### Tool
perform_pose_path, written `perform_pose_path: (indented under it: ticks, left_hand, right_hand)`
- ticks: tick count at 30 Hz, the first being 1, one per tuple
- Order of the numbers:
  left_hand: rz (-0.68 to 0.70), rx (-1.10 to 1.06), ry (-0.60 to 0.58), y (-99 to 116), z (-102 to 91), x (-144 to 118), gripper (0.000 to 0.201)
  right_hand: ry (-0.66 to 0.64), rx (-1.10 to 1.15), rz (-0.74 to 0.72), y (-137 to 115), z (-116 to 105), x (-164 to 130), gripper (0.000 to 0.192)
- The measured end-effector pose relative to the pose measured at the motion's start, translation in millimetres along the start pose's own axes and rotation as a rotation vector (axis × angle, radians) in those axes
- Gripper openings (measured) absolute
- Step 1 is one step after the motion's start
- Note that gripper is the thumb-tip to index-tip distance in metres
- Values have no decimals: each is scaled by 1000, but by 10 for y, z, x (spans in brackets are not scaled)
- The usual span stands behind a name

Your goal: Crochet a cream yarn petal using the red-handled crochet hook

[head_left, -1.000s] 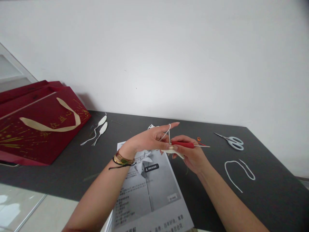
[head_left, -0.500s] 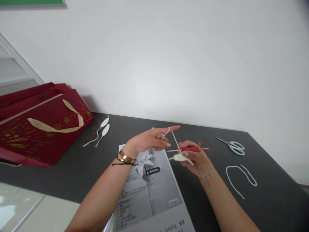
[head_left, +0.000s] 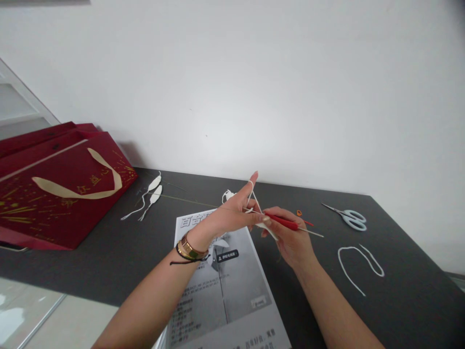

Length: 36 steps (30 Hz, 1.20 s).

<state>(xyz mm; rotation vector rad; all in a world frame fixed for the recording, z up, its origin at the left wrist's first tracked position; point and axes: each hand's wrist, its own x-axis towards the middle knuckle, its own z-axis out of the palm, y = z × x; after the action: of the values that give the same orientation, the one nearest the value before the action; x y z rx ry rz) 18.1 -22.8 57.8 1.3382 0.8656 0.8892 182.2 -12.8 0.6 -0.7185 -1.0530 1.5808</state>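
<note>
Head view: by the far right corner of the printed sheet, the left hand pinches a white crocheted piece, yarn looped over the raised index finger; the right hand grips a red-handled hook. Scissors lie right of the sheet.

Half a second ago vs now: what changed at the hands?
The left hand moved right to meet the right hand at the white piece; its index finger now points more upward. Whether it pinches the piece is unclear. Unchanged: right hand's grip on the red-handled hook; scissors; red bag.
</note>
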Motion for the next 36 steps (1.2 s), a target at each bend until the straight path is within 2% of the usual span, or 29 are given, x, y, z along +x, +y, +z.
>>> perform_pose_path:
  ticks: [3,8,13,19,22,29,36]
  left_hand:
    - [33,14,2,-19,-12,14,100]
    - [102,-1,-80,-48,-64,6,94]
    - [123,-5,-117,-62,-74,1,94]
    - [147,6,-128,-69,-80,-5,91]
    - [129,24,-111,-63,-75,5,91]
    - [46,67,10,-45,-28,37,92]
    - [57,-5,3,-59,-128,2,88]
  right_hand:
    - [-4,18,35,21,0,-14,15]
    - [-13,72,126,-7,10,-43,18]
    - [-49,84,115,-26,10,-55,20]
    - [-19,117,157,-50,33,-64,22]
    - [-10,80,143,-62,38,-58,21]
    - [15,83,187,-56,3,-14,22]
    - [28,61,88,-41,-19,-3,18]
